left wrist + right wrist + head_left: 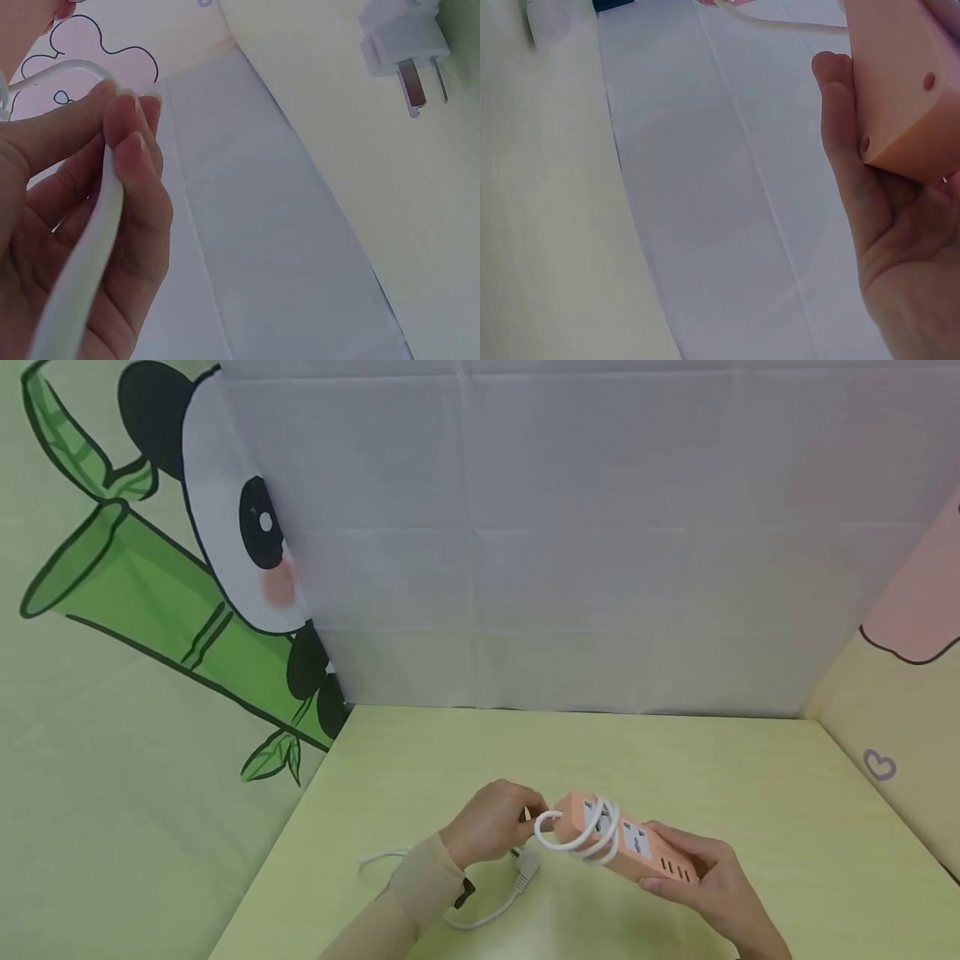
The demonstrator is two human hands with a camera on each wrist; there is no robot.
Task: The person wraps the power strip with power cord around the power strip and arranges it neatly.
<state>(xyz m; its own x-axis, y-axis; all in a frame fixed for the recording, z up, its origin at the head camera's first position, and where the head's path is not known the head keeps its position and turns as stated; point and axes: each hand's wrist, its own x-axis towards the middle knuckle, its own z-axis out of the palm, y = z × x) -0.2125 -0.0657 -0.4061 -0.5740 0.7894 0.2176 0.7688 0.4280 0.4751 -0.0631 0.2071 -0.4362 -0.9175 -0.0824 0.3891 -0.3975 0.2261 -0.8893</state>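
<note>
My right hand [716, 877] grips the far right end of a peach-coloured power strip [657, 853], thumb on its near side. The strip is held tilted above the table, sockets and several slots facing up. Several turns of its white cord [613, 835] wrap around the left half. With thumb and fingertips, my left hand [491, 822] pinches the cord [79, 277] just left of the strip. A white plug [528, 863] lies on the table beneath the left hand; its metal prongs show in the left wrist view. The right wrist view shows the strip's plain underside [896, 82].
The pale yellow table [600, 752] ends at a grey-white cloth wall [562, 568] behind. A loose stretch of cord [480, 925] curves over the table near the left forearm, which hides part of it. Printed panels [112, 818] stand at both sides.
</note>
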